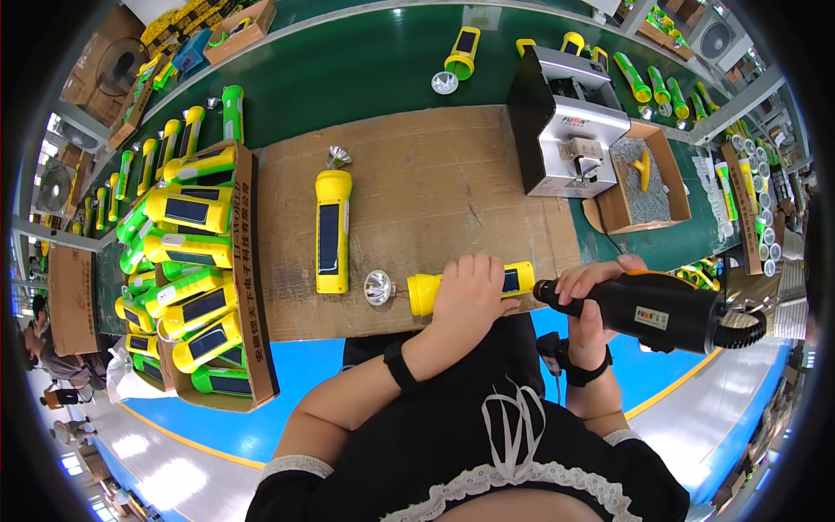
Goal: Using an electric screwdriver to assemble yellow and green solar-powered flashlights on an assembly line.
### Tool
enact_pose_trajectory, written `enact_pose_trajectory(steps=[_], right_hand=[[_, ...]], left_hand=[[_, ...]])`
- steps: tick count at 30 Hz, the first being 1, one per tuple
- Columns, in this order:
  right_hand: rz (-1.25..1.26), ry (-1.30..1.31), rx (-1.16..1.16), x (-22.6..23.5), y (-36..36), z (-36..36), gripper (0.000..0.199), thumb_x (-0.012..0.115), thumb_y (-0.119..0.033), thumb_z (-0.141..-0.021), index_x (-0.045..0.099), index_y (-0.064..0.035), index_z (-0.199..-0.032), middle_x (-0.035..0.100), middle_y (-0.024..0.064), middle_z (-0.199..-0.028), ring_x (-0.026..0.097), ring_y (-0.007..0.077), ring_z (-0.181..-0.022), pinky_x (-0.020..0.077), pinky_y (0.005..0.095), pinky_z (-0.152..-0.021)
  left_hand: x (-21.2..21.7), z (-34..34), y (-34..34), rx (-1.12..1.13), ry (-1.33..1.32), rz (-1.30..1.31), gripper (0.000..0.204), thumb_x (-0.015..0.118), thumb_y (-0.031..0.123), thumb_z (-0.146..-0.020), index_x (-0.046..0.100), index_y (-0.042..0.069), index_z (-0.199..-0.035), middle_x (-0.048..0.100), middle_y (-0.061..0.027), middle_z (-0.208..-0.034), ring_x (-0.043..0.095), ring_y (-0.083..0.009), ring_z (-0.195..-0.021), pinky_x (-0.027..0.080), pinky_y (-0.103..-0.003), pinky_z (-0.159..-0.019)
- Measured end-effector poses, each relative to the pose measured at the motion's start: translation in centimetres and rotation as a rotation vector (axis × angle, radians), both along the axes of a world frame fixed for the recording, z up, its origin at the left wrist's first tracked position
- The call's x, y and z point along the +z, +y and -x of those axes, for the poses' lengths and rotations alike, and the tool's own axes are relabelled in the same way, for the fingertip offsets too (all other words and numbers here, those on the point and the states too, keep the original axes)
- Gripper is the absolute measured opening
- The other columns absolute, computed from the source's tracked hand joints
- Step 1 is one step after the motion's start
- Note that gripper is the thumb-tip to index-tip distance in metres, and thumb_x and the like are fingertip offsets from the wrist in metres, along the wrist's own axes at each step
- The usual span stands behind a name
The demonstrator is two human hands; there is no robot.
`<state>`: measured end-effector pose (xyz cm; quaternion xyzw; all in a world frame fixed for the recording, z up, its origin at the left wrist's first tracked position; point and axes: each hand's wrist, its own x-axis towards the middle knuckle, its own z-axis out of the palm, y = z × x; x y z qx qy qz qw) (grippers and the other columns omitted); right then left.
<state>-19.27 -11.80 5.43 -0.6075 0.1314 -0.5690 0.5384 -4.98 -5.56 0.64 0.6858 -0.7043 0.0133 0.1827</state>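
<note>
On the cardboard sheet a yellow flashlight with a dark solar panel lies on its side. My left hand is closed around its middle. A silver reflector sits at its open left end, joined by a thin wire. My right hand grips a black electric screwdriver, held level. The screwdriver's nose meets the flashlight's right end or is very close; the bit itself is hidden. Farther left another yellow flashlight lies lengthwise, with its reflector beyond its wide end.
A carton heaped with yellow and green flashlights stands at left. At back right are a silver-and-black screw feeder and a box of small screws holding a yellow piece. Farther off, a flashlight lies on the green belt.
</note>
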Motion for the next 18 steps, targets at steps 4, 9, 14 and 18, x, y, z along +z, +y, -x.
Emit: enact_pose_trajectory(steps=[4,9,14,18], right_hand=[[0.0,0.014,0.008,0.0,0.0,-0.1,0.056,0.063,-0.009,-0.081,0.026,-0.0104,-0.123,0.049,0.0065,-0.078,0.051,0.0168,-0.066,0.0461,0.032,-0.066],[0.006,0.032,0.029,0.1,-0.5,-0.1,0.054,0.063,-0.008,-0.082,0.026,-0.0095,-0.122,0.049,0.0067,-0.078,0.052,0.017,-0.066,0.0463,0.0318,-0.067],[0.041,0.092,0.036,-0.3,-0.4,0.2,0.056,0.065,-0.012,-0.081,0.026,-0.0079,-0.122,0.05,0.0069,-0.076,0.053,0.018,-0.066,0.0472,0.0325,-0.067],[-0.008,-0.034,0.026,1.4,-1.1,0.4,0.063,0.065,-0.015,-0.081,0.023,-0.0066,-0.129,0.051,0.0063,-0.076,0.054,0.0186,-0.063,0.048,0.0334,-0.064]], left_hand=[[-0.2,0.1,-0.1,-0.002,0.0,0.011,0.057,0.075,0.043,-0.058,0.052,0.004,-0.092,0.048,-0.0074,-0.081,0.049,-0.0232,-0.076,0.039,-0.034,-0.067],[-0.2,0.3,-0.2,0.036,0.019,0.013,0.057,0.076,0.043,-0.058,0.053,0.004,-0.093,0.047,-0.0074,-0.081,0.049,-0.023,-0.076,0.039,-0.035,-0.066],[-0.2,0.5,-0.2,0.063,0.007,0.001,0.057,0.076,0.043,-0.058,0.053,0.004,-0.093,0.048,-0.0078,-0.081,0.049,-0.0233,-0.076,0.039,-0.035,-0.066],[-0.2,0.3,-0.2,0.082,-0.008,0.006,0.056,0.076,0.043,-0.059,0.055,0.005,-0.095,0.05,-0.0082,-0.083,0.05,-0.0247,-0.077,0.039,-0.037,-0.068]])
